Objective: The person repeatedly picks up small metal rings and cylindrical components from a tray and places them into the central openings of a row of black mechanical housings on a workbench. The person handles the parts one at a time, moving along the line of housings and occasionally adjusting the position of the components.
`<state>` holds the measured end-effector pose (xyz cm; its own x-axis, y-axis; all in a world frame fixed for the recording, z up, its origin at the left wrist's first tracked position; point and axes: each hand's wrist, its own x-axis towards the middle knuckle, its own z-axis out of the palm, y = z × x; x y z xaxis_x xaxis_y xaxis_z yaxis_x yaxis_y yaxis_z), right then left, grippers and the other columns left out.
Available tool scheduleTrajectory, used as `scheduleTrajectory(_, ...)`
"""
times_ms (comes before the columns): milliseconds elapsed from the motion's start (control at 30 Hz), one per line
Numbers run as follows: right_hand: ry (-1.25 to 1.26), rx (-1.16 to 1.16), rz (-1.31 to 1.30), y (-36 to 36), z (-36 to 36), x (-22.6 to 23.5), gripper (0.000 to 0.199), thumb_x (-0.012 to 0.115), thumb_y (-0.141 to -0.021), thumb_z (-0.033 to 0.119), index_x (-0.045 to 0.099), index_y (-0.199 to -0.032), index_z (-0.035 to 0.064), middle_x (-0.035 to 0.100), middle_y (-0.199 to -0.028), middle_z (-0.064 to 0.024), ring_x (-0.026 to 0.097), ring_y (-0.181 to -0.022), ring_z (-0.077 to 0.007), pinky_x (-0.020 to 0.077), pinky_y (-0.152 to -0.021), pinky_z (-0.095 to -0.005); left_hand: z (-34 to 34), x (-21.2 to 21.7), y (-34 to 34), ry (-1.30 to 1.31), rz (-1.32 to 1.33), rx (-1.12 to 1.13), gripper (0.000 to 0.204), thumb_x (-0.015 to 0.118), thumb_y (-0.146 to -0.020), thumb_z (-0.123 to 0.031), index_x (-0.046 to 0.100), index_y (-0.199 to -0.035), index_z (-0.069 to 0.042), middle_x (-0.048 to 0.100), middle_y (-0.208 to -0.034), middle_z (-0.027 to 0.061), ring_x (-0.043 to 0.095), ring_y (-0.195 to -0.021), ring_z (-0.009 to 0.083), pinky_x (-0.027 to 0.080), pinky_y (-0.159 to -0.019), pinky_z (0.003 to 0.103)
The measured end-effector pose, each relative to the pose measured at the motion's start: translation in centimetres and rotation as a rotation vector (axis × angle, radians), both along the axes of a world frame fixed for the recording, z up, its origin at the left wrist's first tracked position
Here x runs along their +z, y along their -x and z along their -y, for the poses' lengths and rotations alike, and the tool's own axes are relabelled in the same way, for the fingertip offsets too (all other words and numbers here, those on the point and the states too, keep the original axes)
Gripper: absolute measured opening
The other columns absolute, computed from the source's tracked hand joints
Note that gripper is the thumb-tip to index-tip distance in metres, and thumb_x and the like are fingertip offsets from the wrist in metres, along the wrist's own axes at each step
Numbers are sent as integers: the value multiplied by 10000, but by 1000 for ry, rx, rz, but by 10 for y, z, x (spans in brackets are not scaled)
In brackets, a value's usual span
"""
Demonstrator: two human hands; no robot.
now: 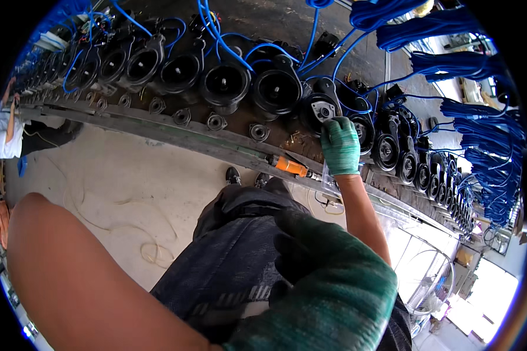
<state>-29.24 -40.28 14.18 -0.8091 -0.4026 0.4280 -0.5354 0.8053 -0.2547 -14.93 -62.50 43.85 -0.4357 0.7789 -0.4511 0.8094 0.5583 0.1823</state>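
A small pale flanged part (324, 111) is pressed by the gloved right hand (340, 145) onto a black round motor housing (317, 110) on the workbench (175, 136); the fingers are closed on it. Just below that housing an orange power screwdriver (289, 166) is laid. The gloved left hand (322, 286) is held far below the housing, curled, nothing seen in it

We see a long metal workbench (175, 137) curving from the upper left toward the lower right, and on it a close row of black round motor housings (225, 85) with blue wires (216, 35) trailing over them. In front of the row lie small grey flanged caps (216, 121), spaced apart, and an orange-handled tool (290, 166) rests near the bench's front edge
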Motion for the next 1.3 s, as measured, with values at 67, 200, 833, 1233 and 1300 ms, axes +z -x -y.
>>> scheduleTrajectory(67, -26, 30, 1, 1, -7, 0, 176, 733, -821, 47, 698, -992, 73, 660, -1048, -140, 630, -966, -375, 527, -834, -474, -4, -3, 4, 26, 11, -7, 187, 682, -838, -152, 793, -938, -40, 753, -844, 114, 726, -799, 292, 574, -768, 473)
scheduleTrajectory(200, 17, 53, 57, -4, -16, 10, 216, 719, -802, 48, 717, -1016, 72, 679, -1079, -132, 637, -999, -370, 535, -862, -466, 5, -10, 31, 32, 41, -33, 202, 686, -832, -148, 796, -951, -30, 752, -836, 118, 728, -774, 297, 586, -738, 482)
scheduleTrajectory(833, -24, -456, 692, -81, -144, -105, 253, 790, -842, 280, 750, -989, 78, 695, -1057, -178, 680, -936, -394, 552, -832, -485, 69, -297, 29, -401, 454, 1304, 446, 730, -972, -225, 648, -1327, 32, 726, -1257, 170, 701, -1094, 234, 533, -970, 336)
scheduleTrajectory(1233, -140, -410, 747, -78, -131, -113, 254, 710, -879, 302, 737, -1007, 84, 694, -1089, -190, 689, -982, -400, 559, -854, -517, 82, -338, 0, -453, 467, 1318, 432, 698, -970, -257, 658, -1312, 6, 729, -1241, 183, 705, -1129, 291, 522, -984, 365)
scheduleTrajectory(1300, -87, -451, 716, -79, -131, -118, 273, 744, -875, 344, 741, -1000, 101, 699, -1073, -172, 683, -974, -398, 552, -847, -512, 84, -349, 7, -465, 473, 1280, 438, 694, -973, -252, 651, -1318, 14, 725, -1250, 187, 701, -1137, 291, 521, -992, 368)
